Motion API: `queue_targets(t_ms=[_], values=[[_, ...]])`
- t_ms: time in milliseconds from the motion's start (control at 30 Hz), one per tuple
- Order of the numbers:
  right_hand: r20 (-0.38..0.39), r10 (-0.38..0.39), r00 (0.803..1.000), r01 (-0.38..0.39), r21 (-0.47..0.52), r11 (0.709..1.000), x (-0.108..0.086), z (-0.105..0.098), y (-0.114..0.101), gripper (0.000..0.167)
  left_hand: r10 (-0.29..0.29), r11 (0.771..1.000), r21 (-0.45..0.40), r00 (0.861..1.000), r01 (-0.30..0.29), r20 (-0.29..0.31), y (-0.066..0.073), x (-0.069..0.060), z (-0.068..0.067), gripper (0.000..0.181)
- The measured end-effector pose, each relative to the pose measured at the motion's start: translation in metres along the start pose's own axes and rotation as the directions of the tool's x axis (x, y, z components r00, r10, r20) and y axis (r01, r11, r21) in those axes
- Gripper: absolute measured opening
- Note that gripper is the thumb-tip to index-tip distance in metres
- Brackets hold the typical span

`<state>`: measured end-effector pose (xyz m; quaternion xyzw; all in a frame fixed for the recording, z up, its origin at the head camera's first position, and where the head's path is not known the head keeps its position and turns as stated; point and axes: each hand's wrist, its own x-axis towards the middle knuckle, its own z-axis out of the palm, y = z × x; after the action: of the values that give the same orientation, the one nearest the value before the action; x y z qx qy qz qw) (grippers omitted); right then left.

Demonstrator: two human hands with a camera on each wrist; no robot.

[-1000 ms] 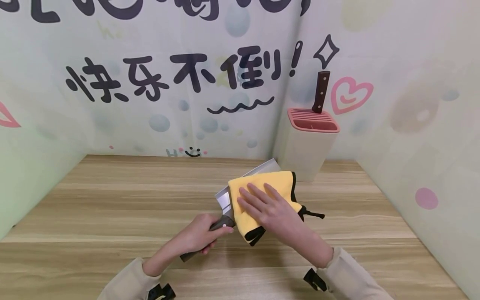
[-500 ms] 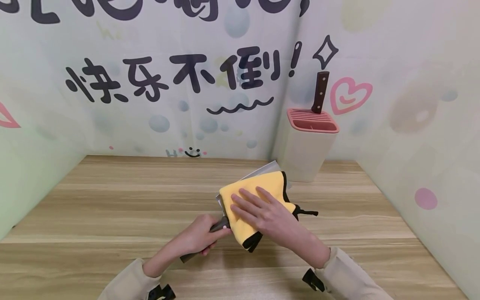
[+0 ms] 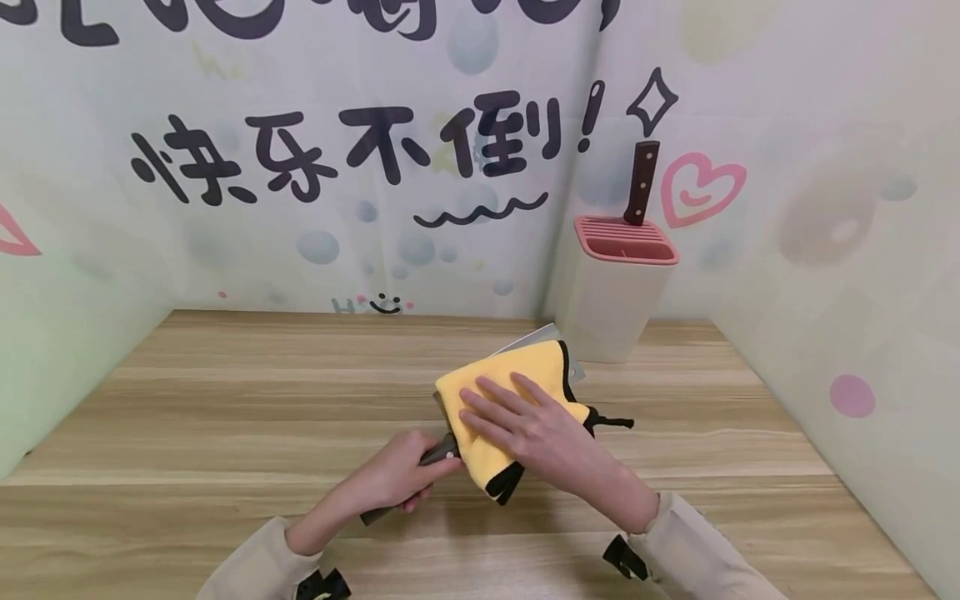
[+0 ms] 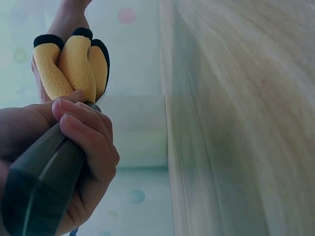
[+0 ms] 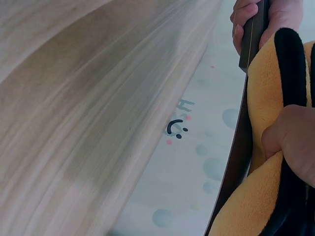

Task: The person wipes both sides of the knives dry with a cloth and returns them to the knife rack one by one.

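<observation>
A broad-bladed cleaver (image 3: 440, 451) slants over the table, its grey metal blade showing past a yellow cloth (image 3: 540, 364) with black hems. My left hand (image 3: 401, 473) grips the dark handle, with curled fingers seen in the left wrist view. On top of the cloth my right hand (image 3: 536, 425) lies with its fingers straight and slightly spread, covering most of the blade. In the right wrist view the right thumb (image 5: 295, 140) digs into a cloth fold, so the cloth is held between thumb and fingers. A black loop trails from the cloth.
Behind the blade's tip stands a white knife block (image 3: 611, 308) with a pink slotted top. A brown-handled knife (image 3: 642, 183) is upright in it. The wood-grain table (image 3: 225, 400) is bounded by printed walls at the back and sides.
My right hand and the cloth have slid left and slightly nearer along the blade, toward the handle, uncovering the blade's tip corner. The left hand has stayed nearly still.
</observation>
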<state>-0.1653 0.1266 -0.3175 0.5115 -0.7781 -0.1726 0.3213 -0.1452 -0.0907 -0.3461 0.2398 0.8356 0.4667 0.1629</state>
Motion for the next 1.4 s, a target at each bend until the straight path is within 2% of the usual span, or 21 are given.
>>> queue_targets(t_ms=[300, 600, 900, 1033, 1267, 1400], values=[[0.001, 0.042, 0.999, -0.042, 0.033, 0.999, -0.008, 0.004, 0.007, 0.049, -0.004, 1.000, 0.024, 1.000, 0.005, -0.023, 0.000, 0.000, -0.002, 0.035], [-0.003, 0.134, 0.991, -0.134, 0.024, 0.991, -0.016, 0.009, 0.018, 0.052, -0.025, 1.000, 0.000, 0.999, 0.025, -0.047, 0.001, -0.002, -0.004, 0.039], [0.030, 0.264, 0.964, -0.266, 0.095, 0.959, -0.025, 0.012, 0.031, 0.058, -0.018, 1.000, 0.002, 0.997, 0.018, -0.075, 0.001, -0.004, -0.004, 0.036], [0.042, 0.305, 0.951, -0.308, 0.114, 0.944, -0.029, 0.013, 0.035, 0.060, -0.020, 1.000, -0.008, 0.997, 0.020, -0.072, 0.001, -0.005, -0.004, 0.037], [0.016, 0.366, 0.930, -0.365, 0.141, 0.920, -0.035, 0.017, 0.041, 0.057, -0.017, 1.000, -0.009, 0.997, 0.016, -0.071, 0.000, -0.006, -0.004, 0.037], [0.032, 0.400, 0.916, -0.400, 0.144, 0.905, -0.039, 0.019, 0.043, 0.056, -0.016, 1.000, -0.004, 0.997, 0.016, -0.072, 0.000, -0.007, -0.004, 0.036]])
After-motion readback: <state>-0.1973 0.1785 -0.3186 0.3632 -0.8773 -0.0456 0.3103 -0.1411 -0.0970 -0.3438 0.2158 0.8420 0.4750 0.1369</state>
